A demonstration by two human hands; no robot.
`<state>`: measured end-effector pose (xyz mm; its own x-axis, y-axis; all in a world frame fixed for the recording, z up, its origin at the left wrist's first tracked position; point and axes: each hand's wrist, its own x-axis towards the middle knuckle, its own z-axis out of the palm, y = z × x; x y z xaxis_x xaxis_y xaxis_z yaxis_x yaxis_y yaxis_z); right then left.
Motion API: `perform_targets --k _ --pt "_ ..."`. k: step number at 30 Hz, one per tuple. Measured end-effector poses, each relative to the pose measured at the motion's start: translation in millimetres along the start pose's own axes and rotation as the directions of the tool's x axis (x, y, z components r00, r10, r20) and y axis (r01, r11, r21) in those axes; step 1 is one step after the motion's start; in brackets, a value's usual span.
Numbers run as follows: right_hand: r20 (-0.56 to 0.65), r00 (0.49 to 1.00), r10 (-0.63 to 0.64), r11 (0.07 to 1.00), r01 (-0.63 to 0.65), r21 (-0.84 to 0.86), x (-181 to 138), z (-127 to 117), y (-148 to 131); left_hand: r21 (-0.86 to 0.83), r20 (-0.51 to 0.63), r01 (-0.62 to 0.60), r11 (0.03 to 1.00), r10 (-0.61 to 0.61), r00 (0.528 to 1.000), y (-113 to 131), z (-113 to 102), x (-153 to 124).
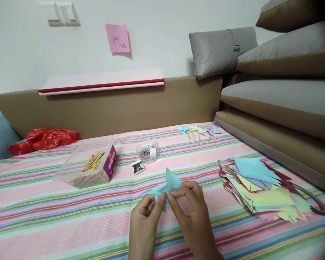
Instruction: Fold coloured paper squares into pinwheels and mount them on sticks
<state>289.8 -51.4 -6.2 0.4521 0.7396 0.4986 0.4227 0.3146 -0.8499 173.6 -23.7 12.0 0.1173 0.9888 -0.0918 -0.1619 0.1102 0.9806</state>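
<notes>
A light blue paper pinwheel [172, 180] is held between my two hands, above the striped cloth. My left hand [148, 213] pinches it near the centre with thumb and fingers. From the other side, my right hand [191, 204] has its thumb and forefinger closed at the pinwheel's middle, and whether a pin is between them cannot be made out. The blades stick out upward and to the left. Beyond the hands sit a small open white box [138, 167] with dark bits inside and a round clear container [148, 151] of small metal pieces.
At left stands a clear plastic box [81, 180] of wooden sticks. Cut coloured paper [260, 191] is piled at right with dark-handled scissors [321, 207]. Several finished pinwheels on sticks [196, 130] lie at the back. Cushions [281, 97] are stacked along the right; a red plastic bag [47, 139] lies far left.
</notes>
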Motion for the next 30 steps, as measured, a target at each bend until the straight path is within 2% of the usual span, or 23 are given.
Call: perform_targets --k 11,15,19,24,30 --pt "-0.009 0.999 -0.042 0.998 0.042 -0.037 1 -2 -2 0.103 0.031 -0.012 0.995 0.009 0.999 5 -3 2" --pt "-0.002 0.999 -0.045 0.999 0.045 -0.030 1 -2 -5 0.138 -0.019 -0.032 0.990 0.035 0.999 9 -1 0" --pt "0.009 0.997 -0.070 0.997 0.071 -0.032 2 -4 -8 0.048 -0.086 -0.022 0.999 0.026 0.996 13 2 -1" --pt "0.042 0.997 -0.069 0.994 0.072 -0.086 3 -7 -8 -0.123 -0.051 0.045 0.991 -0.051 0.997 9 1 2" --pt "0.053 0.996 -0.076 0.991 0.082 -0.105 3 -6 -7 -0.131 -0.006 0.043 0.990 -0.044 0.999 2 -7 3"
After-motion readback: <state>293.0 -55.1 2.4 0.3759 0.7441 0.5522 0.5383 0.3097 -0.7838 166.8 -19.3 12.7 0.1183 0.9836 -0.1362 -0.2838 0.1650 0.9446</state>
